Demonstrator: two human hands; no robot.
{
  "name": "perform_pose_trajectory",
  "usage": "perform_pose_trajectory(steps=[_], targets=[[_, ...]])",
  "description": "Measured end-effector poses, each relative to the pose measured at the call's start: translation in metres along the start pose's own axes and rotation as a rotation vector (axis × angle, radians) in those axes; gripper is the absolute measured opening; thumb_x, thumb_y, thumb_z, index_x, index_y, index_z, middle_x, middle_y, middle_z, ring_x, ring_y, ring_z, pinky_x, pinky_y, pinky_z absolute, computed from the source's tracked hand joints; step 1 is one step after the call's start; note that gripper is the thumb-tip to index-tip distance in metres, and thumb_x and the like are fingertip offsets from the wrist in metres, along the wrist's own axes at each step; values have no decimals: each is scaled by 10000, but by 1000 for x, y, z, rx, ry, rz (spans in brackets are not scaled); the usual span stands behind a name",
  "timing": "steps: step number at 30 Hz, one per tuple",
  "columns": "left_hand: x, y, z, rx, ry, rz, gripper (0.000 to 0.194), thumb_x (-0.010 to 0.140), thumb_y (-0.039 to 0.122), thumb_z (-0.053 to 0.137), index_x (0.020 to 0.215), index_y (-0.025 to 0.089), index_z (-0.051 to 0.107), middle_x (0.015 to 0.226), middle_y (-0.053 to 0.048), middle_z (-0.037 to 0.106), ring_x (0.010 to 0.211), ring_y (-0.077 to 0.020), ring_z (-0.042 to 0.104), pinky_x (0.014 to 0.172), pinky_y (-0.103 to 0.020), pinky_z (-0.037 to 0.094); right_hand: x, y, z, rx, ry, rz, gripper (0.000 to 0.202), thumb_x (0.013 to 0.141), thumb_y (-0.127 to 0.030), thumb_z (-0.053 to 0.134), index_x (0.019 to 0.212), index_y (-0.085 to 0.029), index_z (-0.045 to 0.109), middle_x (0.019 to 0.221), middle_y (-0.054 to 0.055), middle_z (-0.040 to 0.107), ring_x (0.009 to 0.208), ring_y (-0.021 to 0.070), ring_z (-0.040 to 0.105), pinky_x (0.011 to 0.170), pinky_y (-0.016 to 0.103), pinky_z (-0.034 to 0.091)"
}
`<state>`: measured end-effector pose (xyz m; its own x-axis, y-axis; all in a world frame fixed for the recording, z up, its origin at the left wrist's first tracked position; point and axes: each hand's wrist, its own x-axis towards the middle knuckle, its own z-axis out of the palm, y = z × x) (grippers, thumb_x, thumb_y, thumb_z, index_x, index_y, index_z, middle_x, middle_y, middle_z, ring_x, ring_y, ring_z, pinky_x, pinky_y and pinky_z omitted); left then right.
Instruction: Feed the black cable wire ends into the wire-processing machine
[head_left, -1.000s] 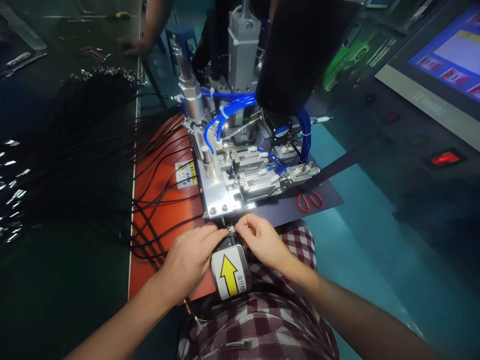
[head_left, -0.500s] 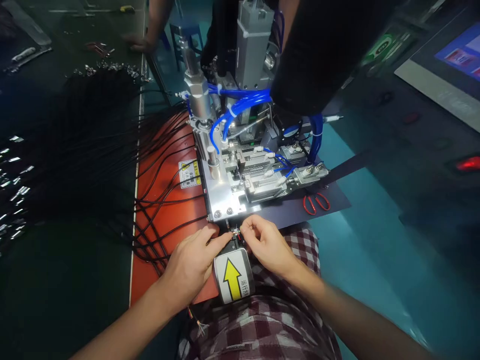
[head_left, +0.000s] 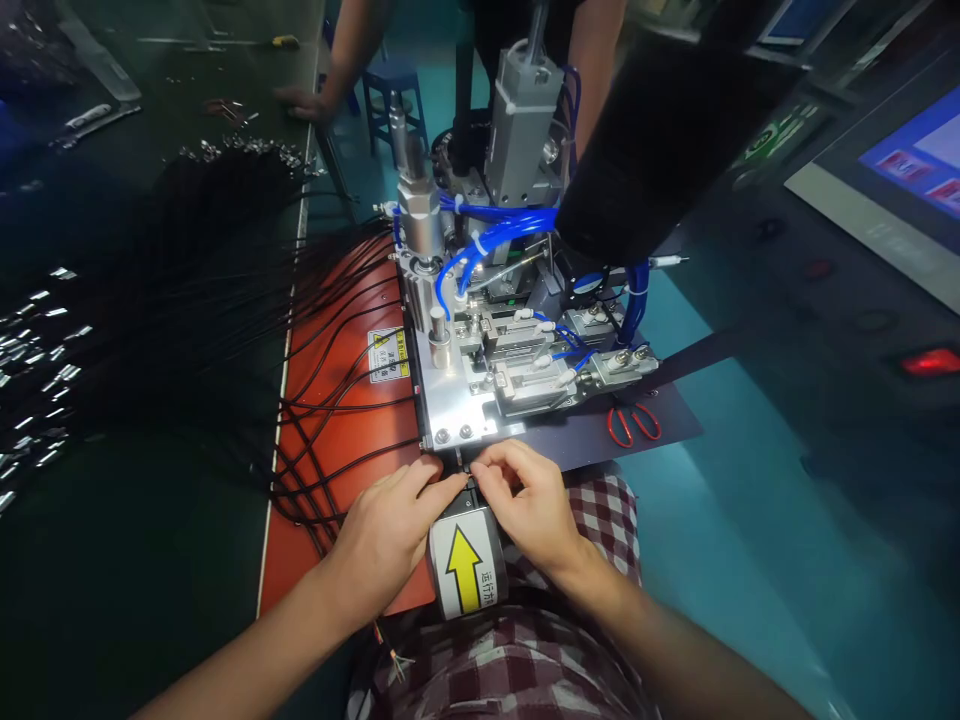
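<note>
My left hand (head_left: 390, 525) is closed at the front of the machine (head_left: 454, 400), its thumb pointing right into a narrow dark track (head_left: 471, 497). Against that thumb tip, my right hand (head_left: 529, 500) pinches with thumb and index finger. Whatever lies between the fingertips is tiny and almost wholly covered. Just below both hands sits a white label with a yellow arrow (head_left: 463, 570). Black cables (head_left: 352, 405) run from the machine's left side across an orange-red board (head_left: 330, 350).
On the dark table at left lies a large bundle of black cables with shiny metal ends (head_left: 247, 150). Red-handled scissors (head_left: 634, 425) rest right of the machine. Blue air tubes (head_left: 517, 222) arch over it. Another person's hand (head_left: 304, 103) rests at the table edge. A screen (head_left: 919, 160) stands at right.
My right fingertips have moved left and closed in against my left thumb, covering a small metal piece with a red bit that showed between them before. The view has shifted slightly.
</note>
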<state>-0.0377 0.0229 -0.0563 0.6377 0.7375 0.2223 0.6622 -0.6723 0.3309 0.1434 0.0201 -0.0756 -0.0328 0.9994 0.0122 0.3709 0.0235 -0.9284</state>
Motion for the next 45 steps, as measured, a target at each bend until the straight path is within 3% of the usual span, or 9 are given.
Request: perform_pose_trajectory(steps=[4,10,15,22,29,34,36,40,45], targets=[[1,1,-1,-4,5,-5,346,857,56,376,1086,133,624,886,-104,630,743,-217,611,618,-333,539,-4,1,0,-38,41,-50,128,824,-207,546,705,-174,582,679,5,531,586,127,474,574,264,371],[4,2,-1,-29,8,-4,333,865,80,371,1067,139,629,882,-100,631,729,-219,614,611,-349,547,-1,6,9,515,-20,450,177,777,-265,562,635,-182,498,448,-76,389,399,81,324,416,223,230],[3,1,-1,-39,22,-13,336,862,78,373,1076,152,621,878,-91,629,731,-209,617,607,-327,544,1,11,5,712,-85,607,196,717,-270,625,617,-160,499,488,-75,404,407,54,308,429,207,199],[4,3,-2,-18,34,-4,334,855,68,372,1059,150,623,885,-91,637,732,-207,623,601,-317,541,-17,6,-2,449,-136,486,285,786,-430,563,715,-154,558,563,-38,470,431,85,371,428,220,275],[2,1,-1,-16,18,-13,341,845,58,380,1059,154,627,886,-85,634,747,-198,614,616,-302,530,-10,-16,-12,-183,-53,99,173,806,-224,521,643,-182,559,611,-6,519,573,131,443,549,255,322],[2,3,-3,12,0,-23,343,845,60,390,1068,155,632,876,-89,632,744,-202,602,636,-315,523,1,0,-14,295,-273,372,177,789,-287,551,646,-185,534,466,-60,412,426,99,355,432,226,263],[3,5,-3,31,1,-32,341,854,70,384,1064,159,636,862,-91,627,728,-206,589,632,-327,517,2,6,-12,419,-262,417,189,788,-320,571,664,-183,535,453,-71,408,407,92,348,418,219,250],[3,6,-3,21,0,-38,336,862,71,381,1064,151,637,854,-97,610,736,-209,562,634,-328,501,1,16,-11,373,-174,337,180,795,-332,595,707,-179,556,494,-70,436,435,92,393,436,215,279],[3,10,-6,72,-14,-69,358,860,60,384,1090,185,628,886,-99,588,792,-233,528,654,-366,476,1,27,-11,426,-209,424,236,778,-365,605,668,-163,551,490,-63,460,411,88,412,453,226,303]])
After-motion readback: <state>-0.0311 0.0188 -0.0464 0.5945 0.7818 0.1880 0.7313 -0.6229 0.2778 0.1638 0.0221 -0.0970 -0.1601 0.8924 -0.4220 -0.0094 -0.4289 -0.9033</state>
